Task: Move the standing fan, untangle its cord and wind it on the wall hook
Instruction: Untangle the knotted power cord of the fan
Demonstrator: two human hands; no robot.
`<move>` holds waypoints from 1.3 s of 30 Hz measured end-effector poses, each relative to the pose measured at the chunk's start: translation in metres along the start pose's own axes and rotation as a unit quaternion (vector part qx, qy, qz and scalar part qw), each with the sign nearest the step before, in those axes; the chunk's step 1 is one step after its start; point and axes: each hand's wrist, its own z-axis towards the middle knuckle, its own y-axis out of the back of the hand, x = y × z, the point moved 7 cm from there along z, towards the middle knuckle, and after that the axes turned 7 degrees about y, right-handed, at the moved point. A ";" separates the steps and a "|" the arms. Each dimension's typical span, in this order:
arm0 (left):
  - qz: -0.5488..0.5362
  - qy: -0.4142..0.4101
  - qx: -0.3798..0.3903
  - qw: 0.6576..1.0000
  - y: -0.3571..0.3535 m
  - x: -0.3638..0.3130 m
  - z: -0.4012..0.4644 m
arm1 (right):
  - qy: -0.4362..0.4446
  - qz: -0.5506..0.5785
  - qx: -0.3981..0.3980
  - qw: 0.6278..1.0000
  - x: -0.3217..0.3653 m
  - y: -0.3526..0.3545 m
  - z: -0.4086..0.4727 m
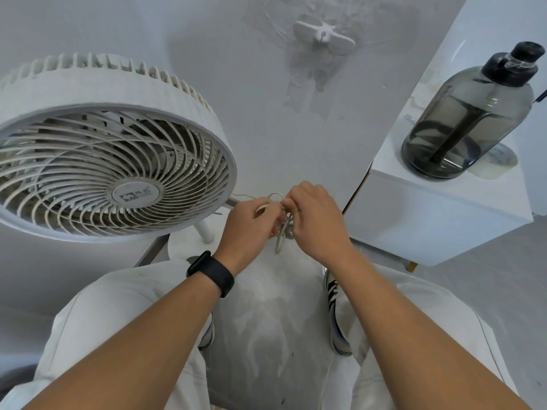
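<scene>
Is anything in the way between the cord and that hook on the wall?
Nothing visible blocks it. The hands pinch the tangled cord low down, and the hook sits on bare wall straight above. The fan stands off to the left, the bottle on the cabinet to the right.

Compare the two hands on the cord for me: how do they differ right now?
The left hand has a black band at its wrist; the right hand has a bare wrist. The left hand pinches a pale loop of the cord beside the fan; the right hand's fingers curl into the tangle. Both grip the same knot.
</scene>
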 end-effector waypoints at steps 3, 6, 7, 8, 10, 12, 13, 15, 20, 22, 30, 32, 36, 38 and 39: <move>-0.008 -0.010 -0.013 1.000 0.007 -0.002 0.002 | 0.026 0.002 0.012 1.000 0.003 -0.004 0.000; -0.034 -0.003 -0.007 0.999 0.011 -0.002 0.004 | -0.007 0.038 0.004 0.999 0.001 -0.006 -0.002; -0.034 -0.004 -0.014 0.999 0.012 -0.003 0.004 | -0.028 0.059 -0.004 0.998 -0.001 -0.004 -0.002; -0.035 -0.009 -0.025 0.999 0.013 -0.004 0.003 | -0.051 0.081 -0.015 0.995 -0.002 -0.002 -0.001; -0.049 -0.018 -0.039 0.998 0.013 -0.006 0.002 | -0.100 0.120 -0.044 0.987 -0.008 0.005 0.000; -0.067 -0.019 -0.040 0.997 0.011 -0.007 0.001 | -0.140 0.148 -0.074 0.976 -0.015 0.011 0.001; -0.074 -0.019 -0.036 0.996 0.009 -0.008 0.000 | -0.149 0.155 -0.087 0.973 -0.019 0.013 0.001; -0.095 -0.017 -0.025 0.995 0.006 -0.009 -0.002 | -0.167 0.153 -0.107 0.968 -0.026 0.013 0.001; -0.092 -0.015 -0.005 0.996 0.001 -0.006 -0.005 | -0.220 0.148 -0.120 0.957 -0.034 0.008 -0.002; -0.090 -0.018 -0.004 0.996 -0.001 -0.007 -0.006 | -0.249 0.146 -0.130 0.948 -0.044 0.005 -0.005; -0.133 -0.034 0.013 0.990 -0.002 -0.014 -0.011 | -0.324 0.199 -0.136 0.915 -0.062 -0.002 -0.013; -0.162 -0.051 0.022 0.985 -0.001 -0.018 -0.013 | -0.372 0.221 -0.123 0.893 -0.071 -0.004 -0.017; -0.186 -0.070 0.034 0.980 0.008 -0.019 -0.011 | -0.410 0.273 -0.081 0.866 -0.069 -0.012 -0.022; -0.177 -0.061 0.034 0.982 0.009 -0.014 -0.008 | -0.403 0.292 -0.073 0.864 -0.060 -0.014 -0.021; -0.168 -0.057 0.036 0.983 0.008 -0.012 -0.006 | -0.402 0.300 -0.069 0.862 -0.058 -0.014 -0.021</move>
